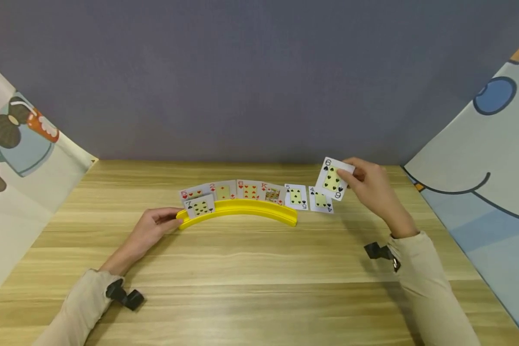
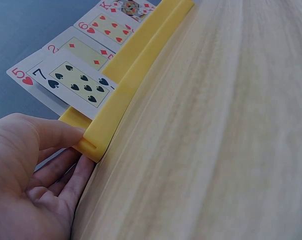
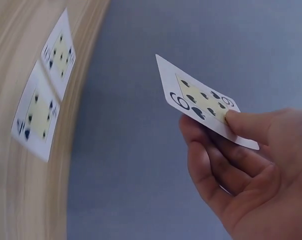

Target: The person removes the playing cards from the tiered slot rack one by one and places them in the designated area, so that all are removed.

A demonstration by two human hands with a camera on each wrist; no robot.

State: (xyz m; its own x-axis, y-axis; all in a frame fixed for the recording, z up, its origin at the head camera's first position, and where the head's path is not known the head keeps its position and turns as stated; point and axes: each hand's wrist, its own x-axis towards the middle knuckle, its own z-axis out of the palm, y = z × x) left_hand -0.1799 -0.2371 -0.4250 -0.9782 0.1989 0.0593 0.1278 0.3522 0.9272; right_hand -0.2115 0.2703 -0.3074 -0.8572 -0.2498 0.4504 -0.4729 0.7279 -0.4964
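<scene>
My right hand (image 1: 369, 185) pinches the six of spades (image 1: 331, 179) between thumb and fingers, raised above the table with its face toward me. At the left end of a curved yellow card holder (image 1: 242, 206), my left hand (image 1: 151, 230) grips the tip with thumb and fingers. In the holder's front slot at that end leans the seven of spades (image 2: 76, 82). Behind it the back row has the five of hearts (image 2: 22, 76), two of diamonds (image 2: 73, 45), six of hearts (image 2: 108, 27) and a king (image 1: 272, 193) of diamonds.
Flat on the table right of the holder lie the five of spades (image 1: 296, 197) and the four of spades (image 1: 321, 199), the latter partly covered by the held card in the head view. A grey partition (image 1: 251, 86) stands behind the wooden table (image 1: 242, 288); printed panels flank it.
</scene>
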